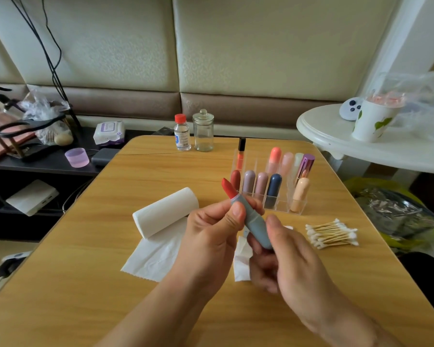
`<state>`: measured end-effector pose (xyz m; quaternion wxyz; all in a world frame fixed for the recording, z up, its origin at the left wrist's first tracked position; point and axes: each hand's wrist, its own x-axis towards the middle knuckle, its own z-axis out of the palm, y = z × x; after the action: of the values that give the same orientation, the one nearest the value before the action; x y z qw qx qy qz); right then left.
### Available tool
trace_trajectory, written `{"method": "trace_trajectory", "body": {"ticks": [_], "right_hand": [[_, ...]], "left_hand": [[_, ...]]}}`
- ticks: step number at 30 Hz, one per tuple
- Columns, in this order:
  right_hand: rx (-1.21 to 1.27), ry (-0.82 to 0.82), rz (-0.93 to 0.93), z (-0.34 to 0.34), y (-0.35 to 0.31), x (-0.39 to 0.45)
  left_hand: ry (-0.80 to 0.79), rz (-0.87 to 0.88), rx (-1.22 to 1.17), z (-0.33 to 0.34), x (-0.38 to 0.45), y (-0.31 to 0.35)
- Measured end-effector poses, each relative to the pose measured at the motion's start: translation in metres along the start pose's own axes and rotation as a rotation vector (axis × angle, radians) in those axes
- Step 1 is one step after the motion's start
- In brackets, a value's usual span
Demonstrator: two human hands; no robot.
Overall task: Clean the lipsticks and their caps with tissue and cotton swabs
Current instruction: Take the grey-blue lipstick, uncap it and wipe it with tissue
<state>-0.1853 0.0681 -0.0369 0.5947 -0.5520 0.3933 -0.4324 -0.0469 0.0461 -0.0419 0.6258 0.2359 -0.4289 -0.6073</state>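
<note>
Right hand (288,249): nearest the viewer, right of centre; its thumb and fingers pinch the lower end of the lipstick, with a crumpled piece of tissue (241,261) tucked under the fingers.
Left hand (211,234): just left of it, fingers and thumb wrapped round the upper part of the same tube.
Lipstick (251,216): grey-blue tube, uncapped, held above the wooden table (73,284), tilted so the red bullet points up and to the left.
Tissue roll (164,212): lies on its side to the left of the hands, a loose sheet trailing toward the viewer.
Cotton swabs (332,232): a loose pile on the table, to the right of the hands.
Clear organiser (273,182): beyond the hands, holding capped lipsticks in red, mauve, navy, peach, pink and metallic purple.
Far edge: a small clear bottle with a red cap (182,132) beside a lidded glass jar (203,131).
</note>
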Motion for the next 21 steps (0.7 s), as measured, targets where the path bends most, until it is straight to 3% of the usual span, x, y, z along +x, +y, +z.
{"method": "trace_trajectory", "body": {"ticks": [2, 4, 6, 11, 13, 17, 21], "right_hand": [[0.525, -0.284, 0.322, -0.007, -0.003, 0.003], [0.705, -0.485, 0.417, -0.016, -0.004, 0.006], [0.531, -0.442, 0.333, -0.022, -0.004, 0.006], [-0.01, 0.06, -0.166, -0.007, 0.003, 0.009], [-0.262, 0.181, -0.314, -0.002, 0.004, 0.009], [-0.54, 0.166, -0.37, -0.005, 0.009, 0.004], [-1.058, 0.299, -0.518, -0.022, 0.012, 0.003]], "left_hand": [[-0.006, -0.017, 0.015, -0.001, 0.0, 0.0], [-0.018, -0.031, 0.033, 0.0, 0.0, 0.002], [-0.029, -0.053, 0.017, 0.003, -0.001, 0.003], [-0.067, -0.112, 0.019, 0.013, -0.004, -0.002], [-0.068, -0.138, 0.018, 0.012, -0.006, -0.005], [-0.016, -0.125, 0.029, 0.005, -0.002, -0.007], [0.074, -0.055, 0.026, -0.001, 0.006, -0.002]]}}
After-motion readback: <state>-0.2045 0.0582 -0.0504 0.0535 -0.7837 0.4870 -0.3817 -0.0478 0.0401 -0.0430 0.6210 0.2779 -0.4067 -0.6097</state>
